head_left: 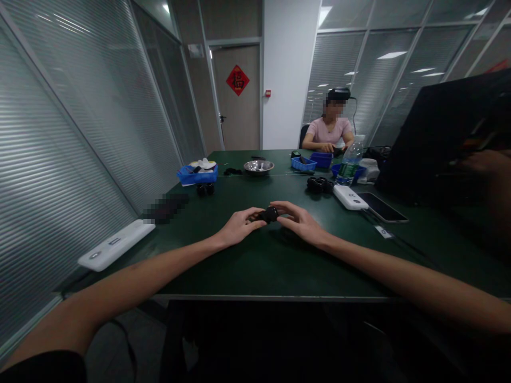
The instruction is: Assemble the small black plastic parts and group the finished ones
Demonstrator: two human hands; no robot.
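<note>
Just above the green table, in the middle of the head view, a small black cylindrical part (pixel 271 214) is held level between my two hands. Thumb and fingers of my left hand (pixel 238 225) close round its left end. From the other side, my right hand (pixel 302 223) grips the right end, thumb in front and fingers curved over the top. What kind of part it is I cannot make out. Beyond my right hand lies a cluster of black round parts (pixel 319 184). A pair of similar black parts (pixel 205 189) rests farther off to the left.
On the green table (pixel 255 271) stand a steel bowl (pixel 258 168), blue baskets (pixel 198 174), a water bottle (pixel 350 162), white power banks (pixel 117 244) and a phone (pixel 382 206). A large black monitor-like panel (pixel 443 138) rises at right. Another person (pixel 330 130) sits across.
</note>
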